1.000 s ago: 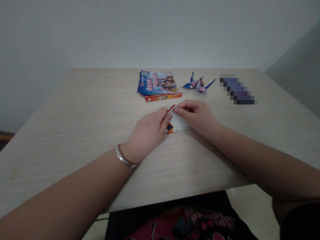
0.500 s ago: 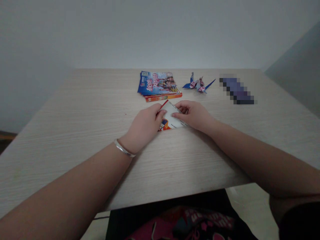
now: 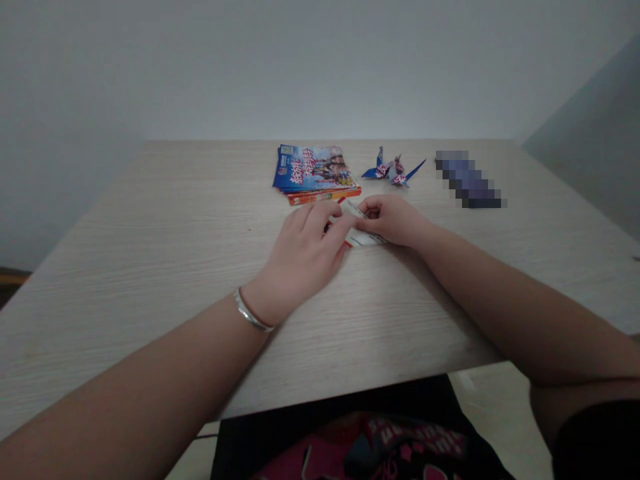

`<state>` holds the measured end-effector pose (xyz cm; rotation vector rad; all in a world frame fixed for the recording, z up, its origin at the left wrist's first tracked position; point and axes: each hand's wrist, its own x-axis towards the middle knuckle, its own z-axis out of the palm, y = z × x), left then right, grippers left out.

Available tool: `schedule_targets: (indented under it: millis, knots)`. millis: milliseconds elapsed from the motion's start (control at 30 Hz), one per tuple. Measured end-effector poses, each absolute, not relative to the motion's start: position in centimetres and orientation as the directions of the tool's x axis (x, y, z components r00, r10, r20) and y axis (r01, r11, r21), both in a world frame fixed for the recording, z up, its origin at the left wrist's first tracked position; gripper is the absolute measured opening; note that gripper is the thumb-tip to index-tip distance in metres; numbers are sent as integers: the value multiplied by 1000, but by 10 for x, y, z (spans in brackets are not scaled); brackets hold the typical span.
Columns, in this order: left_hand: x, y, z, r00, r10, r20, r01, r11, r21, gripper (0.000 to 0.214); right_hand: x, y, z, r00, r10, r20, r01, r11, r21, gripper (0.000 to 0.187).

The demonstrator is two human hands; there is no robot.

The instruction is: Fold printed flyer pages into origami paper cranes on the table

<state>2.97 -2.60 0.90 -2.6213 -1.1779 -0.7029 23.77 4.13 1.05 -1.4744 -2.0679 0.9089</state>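
Observation:
A small folded sheet of printed paper [image 3: 361, 235], white side up, lies on the wooden table [image 3: 150, 253] in front of me. My left hand [image 3: 306, 250] lies flat over its left part with fingers stretched out, pressing it down. A silver bangle [image 3: 251, 313] sits on that wrist. My right hand [image 3: 393, 219] has its fingers curled and pinches the paper's far right edge.
A stack of colourful printed sheets [image 3: 313, 172] lies just beyond the hands. To its right rests a folded blue paper crane [image 3: 394, 169], and further right a blurred dark object [image 3: 469, 180]. The table's near edge is close to my lap.
The paper, earlier lifted and being folded between both hands, now lies flatter. My left hand has opened and spread over it; both hands have moved slightly away from me.

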Motion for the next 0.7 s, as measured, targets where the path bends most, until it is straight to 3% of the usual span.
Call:
schedule_targets:
  millis: [200, 700]
  knots:
    - [28, -28, 5, 713, 673, 197, 671, -736, 87, 58, 237, 44, 10, -305, 952, 4, 655, 213, -725, 12]
    - [21, -30, -2, 732, 682, -6, 676, -724, 135, 78, 243, 52, 5, -318, 947, -46, 605, 165, -779, 16]
